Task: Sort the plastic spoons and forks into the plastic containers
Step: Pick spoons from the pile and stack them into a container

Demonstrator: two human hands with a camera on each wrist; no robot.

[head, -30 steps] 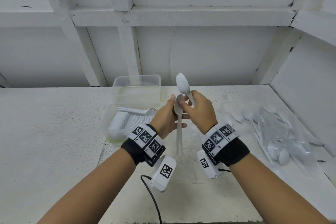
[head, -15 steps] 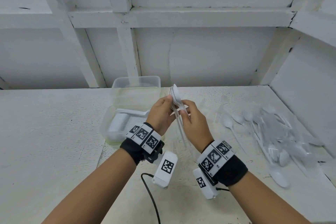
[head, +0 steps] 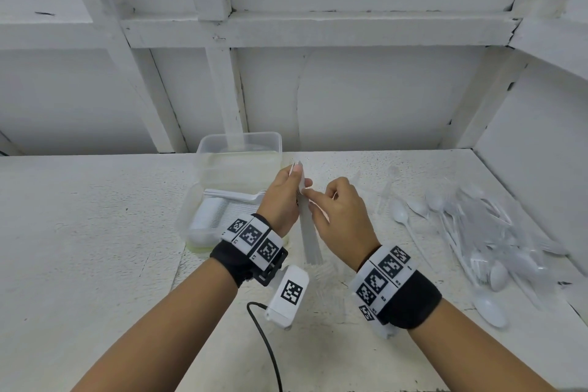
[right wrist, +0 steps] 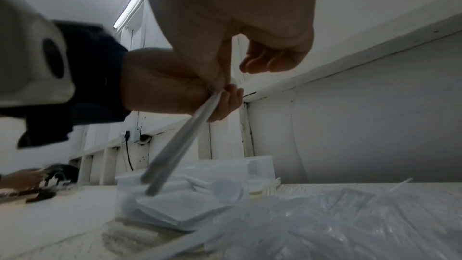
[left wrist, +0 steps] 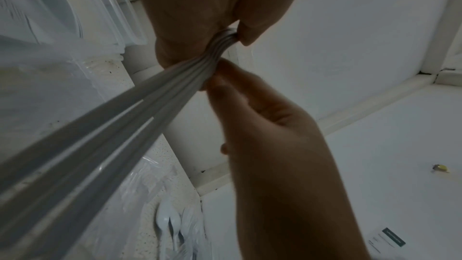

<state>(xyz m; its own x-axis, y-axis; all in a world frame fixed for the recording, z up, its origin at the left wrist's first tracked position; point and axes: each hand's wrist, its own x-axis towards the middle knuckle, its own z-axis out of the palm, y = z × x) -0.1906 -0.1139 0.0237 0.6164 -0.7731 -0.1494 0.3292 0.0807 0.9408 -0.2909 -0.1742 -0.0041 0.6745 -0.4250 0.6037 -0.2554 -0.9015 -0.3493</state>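
A bundle of white plastic spoons [head: 309, 232] is held upright over the table, handles pointing down toward me. My left hand [head: 297, 175] grips it near the bowls, which its fingers hide. My right hand [head: 310, 197] pinches the same bundle from the right with thumb and forefinger, its other fingers curled. In the left wrist view the handles [left wrist: 125, 126] fan toward the camera. In the right wrist view the pinched handles [right wrist: 180, 145] slant down. Two clear containers stand just left of the hands: the far one [head: 203, 150] looks bare, the near one [head: 186, 216] holds stacked white cutlery.
A loose heap of white spoons and forks [head: 477, 232] lies on clear plastic wrap at the right, close to the side wall. A single spoon [head: 488, 307] lies at its near end. A black cable [head: 270, 344] trails from the left wrist camera. A wall closes off the back of the table.
The right hand brought its raised spoon down onto the left hand's spoons, and both now hold one bundle. The bundle has turned edge-on and its bowls have gone out of sight.
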